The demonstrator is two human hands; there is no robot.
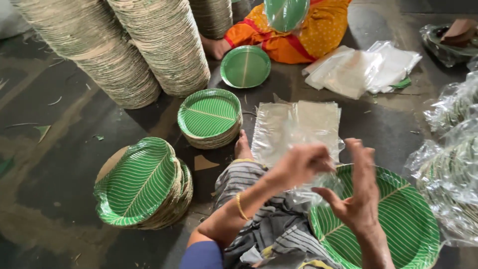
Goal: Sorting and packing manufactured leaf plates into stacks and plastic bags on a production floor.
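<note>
My left hand (298, 164) pinches the edge of a clear plastic bag (318, 187), and my right hand (359, 194) holds the same bag from the other side with its fingers spread. The bag hangs over a stack of green leaf-patterned paper plates (398, 219) resting on my lap. A gold bangle circles my left wrist. Just beyond my hands, a pile of flat clear bags (294, 127) lies on the floor.
Two more stacks of green plates (142, 184) (209, 117) sit at left and centre. Tall leaning plate stacks (149, 45) rise behind. A person in orange (298, 35) sits opposite beside a single plate (245, 66) and more bags (358, 69). Bagged plates (453, 164) lie right.
</note>
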